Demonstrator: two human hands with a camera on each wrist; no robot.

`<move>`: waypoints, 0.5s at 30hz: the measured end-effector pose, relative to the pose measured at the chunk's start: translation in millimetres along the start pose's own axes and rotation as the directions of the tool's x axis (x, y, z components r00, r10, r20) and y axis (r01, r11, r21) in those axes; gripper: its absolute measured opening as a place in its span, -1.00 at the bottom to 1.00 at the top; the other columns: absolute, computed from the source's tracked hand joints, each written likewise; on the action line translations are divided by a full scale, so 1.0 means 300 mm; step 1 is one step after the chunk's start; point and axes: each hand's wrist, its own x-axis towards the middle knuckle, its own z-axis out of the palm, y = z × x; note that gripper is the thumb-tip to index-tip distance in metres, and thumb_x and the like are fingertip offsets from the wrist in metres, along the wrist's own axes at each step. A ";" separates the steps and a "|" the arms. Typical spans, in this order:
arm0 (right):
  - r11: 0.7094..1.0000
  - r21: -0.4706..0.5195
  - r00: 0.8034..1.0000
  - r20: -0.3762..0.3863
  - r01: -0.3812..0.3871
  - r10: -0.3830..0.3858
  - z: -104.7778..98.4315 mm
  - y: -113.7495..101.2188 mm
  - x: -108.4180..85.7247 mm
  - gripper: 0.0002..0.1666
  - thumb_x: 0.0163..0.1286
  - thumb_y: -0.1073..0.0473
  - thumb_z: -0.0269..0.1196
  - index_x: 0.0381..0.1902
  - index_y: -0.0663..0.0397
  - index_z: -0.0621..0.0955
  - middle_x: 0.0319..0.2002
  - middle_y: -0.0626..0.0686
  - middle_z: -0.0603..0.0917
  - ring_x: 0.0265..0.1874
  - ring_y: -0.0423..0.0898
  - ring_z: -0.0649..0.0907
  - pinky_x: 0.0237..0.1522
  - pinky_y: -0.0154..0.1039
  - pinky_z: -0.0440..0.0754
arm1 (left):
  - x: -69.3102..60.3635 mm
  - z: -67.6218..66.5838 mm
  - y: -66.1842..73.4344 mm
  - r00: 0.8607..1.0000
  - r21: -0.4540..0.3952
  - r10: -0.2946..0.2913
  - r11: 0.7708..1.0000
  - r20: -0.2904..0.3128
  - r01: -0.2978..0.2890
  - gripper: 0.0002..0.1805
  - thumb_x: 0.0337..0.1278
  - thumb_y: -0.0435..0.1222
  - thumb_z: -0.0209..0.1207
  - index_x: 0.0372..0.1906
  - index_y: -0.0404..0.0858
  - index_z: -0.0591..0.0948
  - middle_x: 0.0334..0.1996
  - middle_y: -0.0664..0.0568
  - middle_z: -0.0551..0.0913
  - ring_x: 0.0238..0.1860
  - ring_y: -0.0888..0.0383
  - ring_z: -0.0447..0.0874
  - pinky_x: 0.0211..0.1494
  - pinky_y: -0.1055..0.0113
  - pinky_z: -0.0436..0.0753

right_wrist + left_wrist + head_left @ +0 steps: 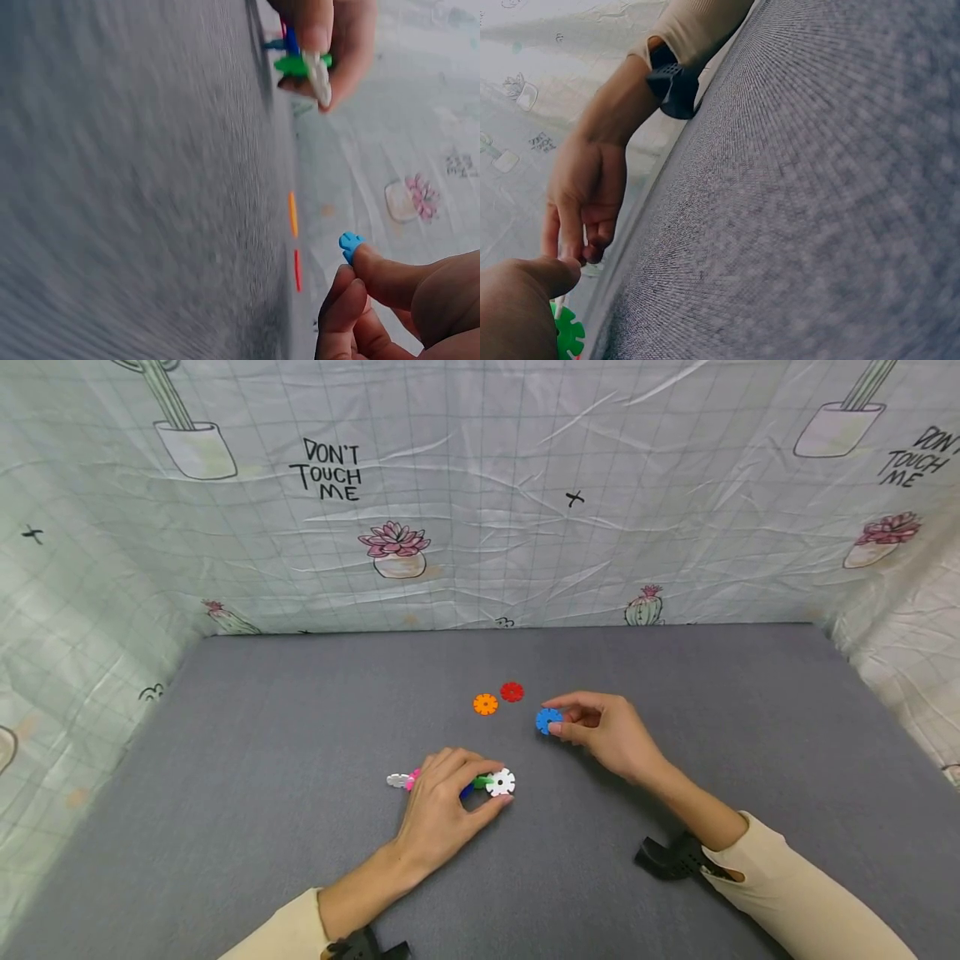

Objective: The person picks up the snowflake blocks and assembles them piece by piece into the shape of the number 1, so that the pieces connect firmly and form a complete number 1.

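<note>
My right hand (pixel 611 735) pinches a light blue notched disc (pixel 548 720) between thumb and fingers; the same blue disc (pixel 349 243) shows in the right wrist view. With its fingers curled, my left hand (pixel 448 806) grips a chain of joined notched discs. At the chain's right end a white disc (pixel 501 782) sits by the left thumb and fingertips, joined to a green disc (pixel 291 65). A pink disc (pixel 412 779) and a pale disc (pixel 397 781) stick out on the left. The palm hides part of the chain's middle.
An orange disc (pixel 485 704) and a red disc (pixel 512 692) lie flat on the grey tabletop (pixel 300 718), beyond the hands. A printed cloth (pixel 480 452) hangs behind the table and along both sides. Each wrist carries a black camera mount (pixel 675 857).
</note>
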 end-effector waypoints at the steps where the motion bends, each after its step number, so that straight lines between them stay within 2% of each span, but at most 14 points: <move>1: 1.000 0.007 1.000 0.007 -0.003 0.003 0.000 -0.018 -0.012 -0.69 0.20 0.17 0.39 -0.06 -0.09 0.70 -0.40 0.05 0.60 -0.52 0.02 0.56 -0.53 -0.29 0.45 | 0.000 0.000 0.000 1.000 -0.001 0.000 1.000 0.000 0.000 -0.63 -0.21 -0.16 0.51 -0.20 -0.16 0.71 -0.32 0.22 0.60 -0.29 0.28 0.49 -0.23 0.34 0.36; 2: 1.000 0.012 1.000 0.013 -0.004 0.004 -0.001 -0.038 -0.025 -0.70 0.21 0.19 0.38 -0.06 -0.05 0.70 -0.40 0.06 0.60 -0.52 0.06 0.56 -0.55 -0.30 0.44 | -0.001 0.001 0.000 1.000 -0.001 0.001 1.000 -0.001 -0.001 -0.63 -0.21 -0.16 0.51 -0.20 -0.16 0.71 -0.31 0.22 0.60 -0.29 0.28 0.49 -0.23 0.34 0.36; 7: 0.998 0.056 0.999 0.045 0.003 -0.005 0.008 -0.052 -0.064 -0.71 0.19 0.16 0.40 -0.09 -0.10 0.71 -0.37 0.05 0.63 -0.52 0.08 0.55 -0.58 -0.29 0.44 | -0.001 0.001 0.001 1.000 0.002 0.001 1.000 -0.002 -0.001 -0.64 -0.21 -0.16 0.51 -0.21 -0.16 0.71 -0.32 0.21 0.61 -0.28 0.28 0.49 -0.24 0.35 0.35; 9: 0.997 0.078 0.998 0.063 0.022 -0.027 0.018 -0.024 -0.068 -0.72 0.17 0.12 0.42 -0.12 -0.16 0.72 -0.37 0.01 0.64 -0.53 0.02 0.55 -0.59 -0.30 0.45 | -0.001 0.001 0.001 1.000 0.003 -0.001 1.000 -0.002 0.001 -0.64 -0.21 -0.16 0.51 -0.21 -0.17 0.71 -0.32 0.21 0.61 -0.28 0.28 0.49 -0.25 0.35 0.35; 15: 0.994 0.091 0.991 0.111 0.059 -0.069 0.042 -0.034 -0.098 -0.73 0.17 0.16 0.41 -0.12 -0.08 0.72 -0.38 -0.01 0.65 -0.48 -0.07 0.60 -0.51 -0.33 0.52 | -0.002 0.001 0.001 1.000 0.002 0.001 1.000 -0.008 -0.001 -0.64 -0.21 -0.16 0.51 -0.22 -0.17 0.71 -0.33 0.21 0.61 -0.30 0.28 0.48 -0.27 0.36 0.34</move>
